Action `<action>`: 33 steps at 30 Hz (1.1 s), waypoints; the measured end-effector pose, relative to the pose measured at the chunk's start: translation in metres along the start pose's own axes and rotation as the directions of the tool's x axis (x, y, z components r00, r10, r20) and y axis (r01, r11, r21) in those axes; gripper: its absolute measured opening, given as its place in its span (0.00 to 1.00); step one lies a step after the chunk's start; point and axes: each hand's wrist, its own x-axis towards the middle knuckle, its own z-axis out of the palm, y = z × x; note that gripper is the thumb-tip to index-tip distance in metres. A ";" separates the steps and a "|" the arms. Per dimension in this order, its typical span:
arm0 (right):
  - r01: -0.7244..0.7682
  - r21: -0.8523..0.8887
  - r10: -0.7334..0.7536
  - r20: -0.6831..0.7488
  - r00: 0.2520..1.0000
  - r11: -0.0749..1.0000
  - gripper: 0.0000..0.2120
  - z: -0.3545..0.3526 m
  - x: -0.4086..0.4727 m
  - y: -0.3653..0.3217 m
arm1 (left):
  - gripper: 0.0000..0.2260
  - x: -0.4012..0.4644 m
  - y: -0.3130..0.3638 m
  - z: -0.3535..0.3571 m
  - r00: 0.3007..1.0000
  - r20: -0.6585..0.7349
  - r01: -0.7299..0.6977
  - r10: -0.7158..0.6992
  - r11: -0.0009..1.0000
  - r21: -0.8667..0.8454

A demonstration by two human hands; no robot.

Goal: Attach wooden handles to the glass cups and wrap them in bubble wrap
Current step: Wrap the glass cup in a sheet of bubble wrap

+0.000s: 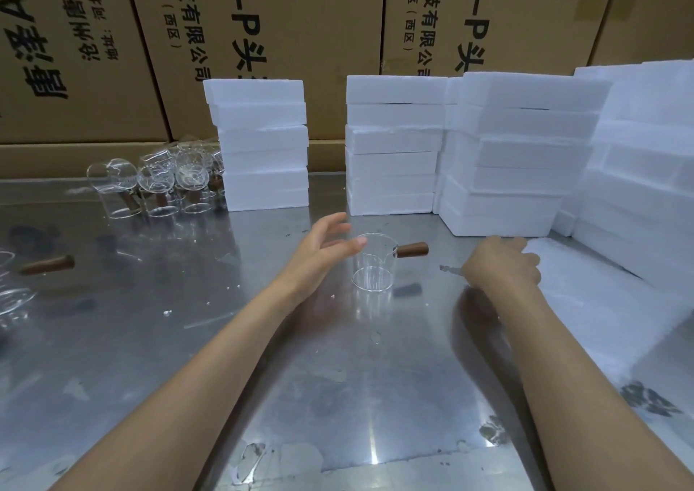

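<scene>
A clear glass cup (373, 267) stands upright on the steel table (187, 340), with a brown wooden handle (412, 249) fitted on its right side. My left hand (319, 252) hovers just left of the cup with fingers spread, its fingertips close to the rim. My right hand (501, 263) is to the right of the cup, fingers curled over the edge of a white bubble-wrap sheet (586, 303) lying on the table. A loose wooden handle (47, 265) lies at the far left.
Several glass cups with handles (157, 182) stand at the back left, and more glassware (11, 295) sits at the left edge. Stacks of white foam boxes (263, 145) (518, 152) line the back and right. Cardboard cartons (112, 40) form the wall behind.
</scene>
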 end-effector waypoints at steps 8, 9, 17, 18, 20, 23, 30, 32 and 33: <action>0.082 0.104 -0.062 -0.181 0.982 0.991 0.05 -0.010 0.001 0.005 | 0.26 -0.001 0.004 -0.001 1.000 -0.009 -0.014 0.014 0.999 -0.040; 0.080 0.117 -0.057 -0.190 0.980 0.990 0.05 -0.010 0.001 0.005 | 0.26 -0.001 0.005 -0.001 1.000 -0.007 -0.015 0.015 0.999 -0.045; 0.190 0.327 -0.042 -0.410 0.911 0.926 0.15 -0.018 -0.003 0.005 | 0.18 -0.002 0.007 -0.002 0.999 -0.013 -0.037 0.036 0.998 -0.050; 0.223 0.359 -0.041 -0.452 0.891 0.906 0.18 -0.019 -0.003 0.006 | 0.17 -0.002 0.007 -0.002 0.999 -0.021 -0.048 0.047 0.997 -0.053; 0.298 0.406 -0.048 -0.523 0.851 0.864 0.21 -0.020 -0.002 0.006 | 0.17 -0.003 0.008 -0.001 0.997 -0.041 -0.072 0.070 0.996 -0.055; 0.461 0.407 -0.081 -0.674 0.734 0.789 0.16 -0.026 -0.006 0.001 | 0.14 -0.004 0.010 0.000 0.984 -0.103 -0.147 0.148 0.989 0.022; 0.918 0.013 -0.440 -0.875 0.203 0.397 0.11 -0.014 -0.063 -0.041 | 0.23 -0.009 0.031 0.008 0.993 -0.070 -0.105 0.095 0.984 -0.142; 0.962 -0.072 -0.590 -0.801 0.102 0.264 0.13 -0.001 -0.080 -0.052 | 0.25 -0.009 0.035 0.004 1.000 0.013 -0.022 0.028 0.953 -0.304; 0.975 -0.106 -0.657 -0.752 0.051 0.196 0.13 0.006 -0.087 -0.056 | 0.25 -0.008 0.037 0.002 0.999 0.050 0.017 0.003 0.920 -0.392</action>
